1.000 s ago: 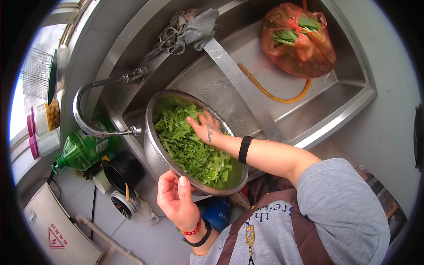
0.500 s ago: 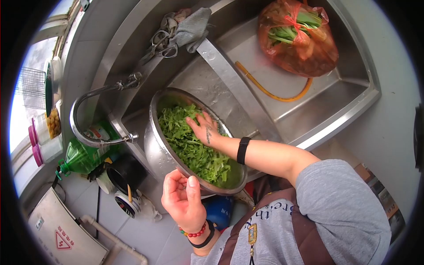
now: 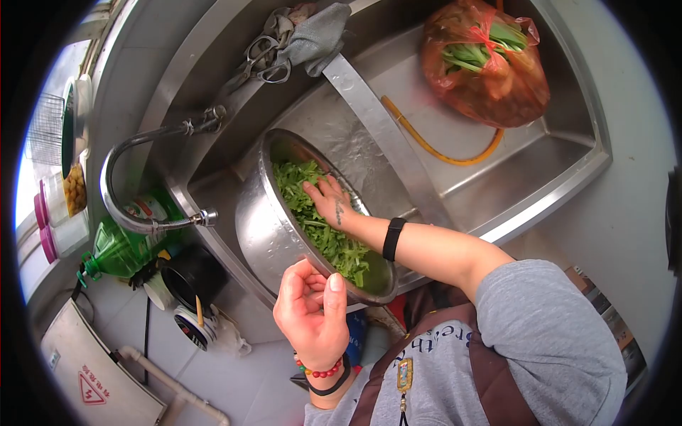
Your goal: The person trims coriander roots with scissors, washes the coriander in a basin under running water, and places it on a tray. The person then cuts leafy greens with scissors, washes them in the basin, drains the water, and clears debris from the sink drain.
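A big stainless steel bowl (image 3: 266, 231) stands tipped on its side in the sink's left basin, its mouth facing right. Leafy greens (image 3: 316, 224) fill it, with some water at the lower end. My left hand (image 3: 311, 305) grips the rim nearest me, fingers curled and thumb up. Inside the bowl, my right hand (image 3: 332, 202) rests on the leaves, palm down with fingers spread; its fingertips partly sink among them. Water (image 3: 355, 135) ripples over the basin floor beyond the rim.
A steel divider (image 3: 387, 135) separates the basins. The right one holds a tied red plastic bag (image 3: 490, 85) of vegetables and a yellow hose (image 3: 440, 153). A curved faucet (image 3: 110, 177) is at left. Scissors (image 3: 263, 60) and a grey cloth (image 3: 316, 42) lie on the back ledge.
The bowl has tipped further on its side, and more water shows on the basin floor. My left hand has risen with the rim; my right hand stays on the greens.
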A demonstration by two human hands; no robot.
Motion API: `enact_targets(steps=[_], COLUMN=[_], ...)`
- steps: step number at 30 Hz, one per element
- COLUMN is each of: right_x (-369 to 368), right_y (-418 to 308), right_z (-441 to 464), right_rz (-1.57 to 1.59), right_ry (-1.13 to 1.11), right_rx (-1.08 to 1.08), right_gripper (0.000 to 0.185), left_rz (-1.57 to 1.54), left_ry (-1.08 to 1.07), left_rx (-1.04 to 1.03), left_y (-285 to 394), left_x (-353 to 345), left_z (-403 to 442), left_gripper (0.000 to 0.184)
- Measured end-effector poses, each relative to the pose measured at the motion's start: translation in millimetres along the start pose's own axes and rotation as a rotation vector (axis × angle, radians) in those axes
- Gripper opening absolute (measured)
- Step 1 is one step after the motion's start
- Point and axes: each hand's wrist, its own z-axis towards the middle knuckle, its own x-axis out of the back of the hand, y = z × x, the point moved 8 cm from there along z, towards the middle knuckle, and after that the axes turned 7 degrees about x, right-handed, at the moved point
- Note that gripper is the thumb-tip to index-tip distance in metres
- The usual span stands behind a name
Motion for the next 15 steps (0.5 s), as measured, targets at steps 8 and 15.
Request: enact_targets(steps=[8,15], right_x=[-17,-33], right_y=[17,17], right_z=[1,-16], right_rz=[-0.017,-0.177], right_ry=[0.007,0.036], right_rx=[0.004,-0.019], right_gripper=[0.085,0.077], left_rz=[0.077,-0.117], left_ry=[-0.052,-0.028], left_rx=[-0.016,0.097], left_y=[-9,-40], left_x=[7,47], left_z=[-3,-22], left_gripper=[0.021,0.022])
